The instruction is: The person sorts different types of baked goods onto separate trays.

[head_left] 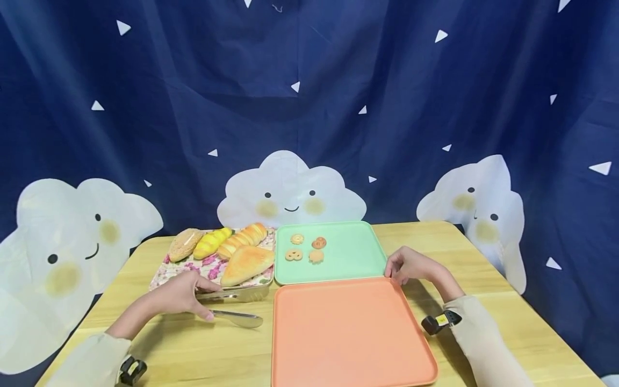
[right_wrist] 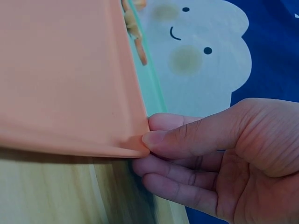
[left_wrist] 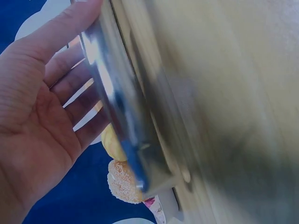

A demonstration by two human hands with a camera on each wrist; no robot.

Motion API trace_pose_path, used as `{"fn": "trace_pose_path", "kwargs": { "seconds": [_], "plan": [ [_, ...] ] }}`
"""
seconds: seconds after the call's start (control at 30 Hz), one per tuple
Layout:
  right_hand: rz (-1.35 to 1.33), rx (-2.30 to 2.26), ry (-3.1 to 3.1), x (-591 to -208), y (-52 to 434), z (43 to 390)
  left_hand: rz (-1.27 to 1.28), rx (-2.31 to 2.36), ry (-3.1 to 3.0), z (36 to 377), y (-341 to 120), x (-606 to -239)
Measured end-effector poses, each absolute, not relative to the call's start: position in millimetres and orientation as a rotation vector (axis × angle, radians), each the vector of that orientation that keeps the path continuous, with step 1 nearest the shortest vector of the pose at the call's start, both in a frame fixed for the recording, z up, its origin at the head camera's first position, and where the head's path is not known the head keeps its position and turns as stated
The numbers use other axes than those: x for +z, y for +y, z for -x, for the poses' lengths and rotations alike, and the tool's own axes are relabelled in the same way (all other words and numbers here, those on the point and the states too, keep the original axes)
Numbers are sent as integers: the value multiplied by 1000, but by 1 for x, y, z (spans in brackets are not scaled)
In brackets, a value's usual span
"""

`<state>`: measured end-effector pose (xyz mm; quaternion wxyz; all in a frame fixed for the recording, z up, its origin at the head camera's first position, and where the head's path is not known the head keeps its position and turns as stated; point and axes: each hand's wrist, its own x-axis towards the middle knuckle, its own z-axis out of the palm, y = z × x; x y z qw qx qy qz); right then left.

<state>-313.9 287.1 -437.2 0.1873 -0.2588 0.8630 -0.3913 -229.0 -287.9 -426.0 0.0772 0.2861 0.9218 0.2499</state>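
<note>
My left hand (head_left: 181,293) grips the near rim of a shallow metal tray (left_wrist: 110,79), thumb on the outer wall and fingers behind it. The tray has a floral liner (head_left: 166,271) under several bread pieces, among them a triangular bun (head_left: 246,264). Just in front of the tray, by the thumb, a metal utensil with a rounded end (head_left: 244,320) shows, its other part hidden by the hand. With thumb and fingers, my right hand (head_left: 411,266) pinches the far right corner of the orange tray (right_wrist: 65,70). Its corner overlaps the edge of the green tray (head_left: 355,252) in the right wrist view.
Several small cookies (head_left: 316,243) lie on the left half of the green tray, behind the orange one. All the trays stand on a wooden table (head_left: 217,357). A dark blue curtain (head_left: 329,134) with clouds hangs behind its far edge.
</note>
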Motion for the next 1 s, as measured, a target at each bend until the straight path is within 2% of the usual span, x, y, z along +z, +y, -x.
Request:
{"fn": "trace_pose_path", "kwargs": {
  "seconds": [1.0],
  "plan": [
    [707, -1093, 2428, -438, 287, 315, -825, 695, 2730, 230, -290, -424]
  ]
}}
